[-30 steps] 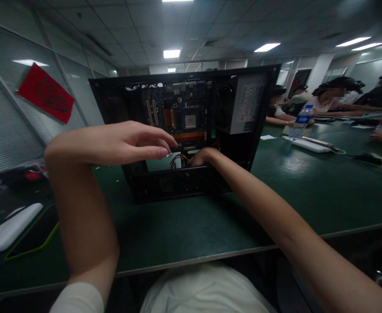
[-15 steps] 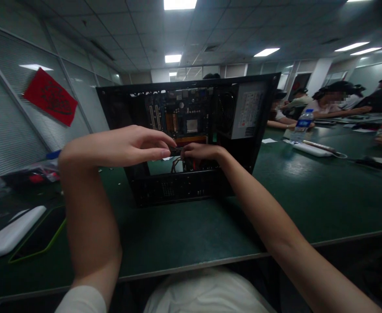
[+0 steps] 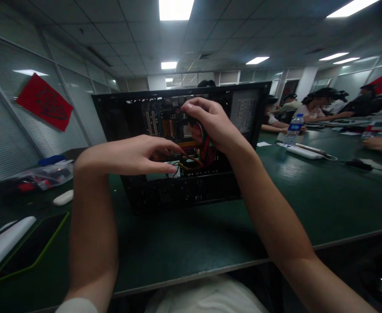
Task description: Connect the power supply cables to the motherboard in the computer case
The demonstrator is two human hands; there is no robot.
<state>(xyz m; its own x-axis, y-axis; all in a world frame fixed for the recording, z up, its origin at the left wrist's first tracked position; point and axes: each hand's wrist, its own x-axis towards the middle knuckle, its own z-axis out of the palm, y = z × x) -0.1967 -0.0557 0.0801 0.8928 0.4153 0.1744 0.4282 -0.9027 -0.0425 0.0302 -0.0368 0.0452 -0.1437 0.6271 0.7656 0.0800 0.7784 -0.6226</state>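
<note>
A black computer case (image 3: 112,117) stands upright on the green table with its side open towards me. Inside show the motherboard (image 3: 160,119) and, at the upper right, a grey power supply (image 3: 244,108). My right hand (image 3: 212,119) is closed around a bundle of coloured power cables (image 3: 205,150), lifted in front of the motherboard; the plug ends are hidden by the fingers. My left hand (image 3: 138,154) hovers at the lower left of the opening, thumb and fingers apart, near some thin yellow and black wires (image 3: 187,166). It grips nothing I can see.
On the left lie a black tablet-like pad with a green edge (image 3: 31,248), a white device (image 3: 6,248), a small white object (image 3: 63,198) and a plastic bag (image 3: 47,176). A water bottle (image 3: 293,130) stands at right beside a white power bank-like block (image 3: 304,152). Other people sit beyond.
My right hand has risen from the bottom of the case, bringing the cable bundle up before the motherboard. The left hand keeps about the same pose. The view has shifted slightly.
</note>
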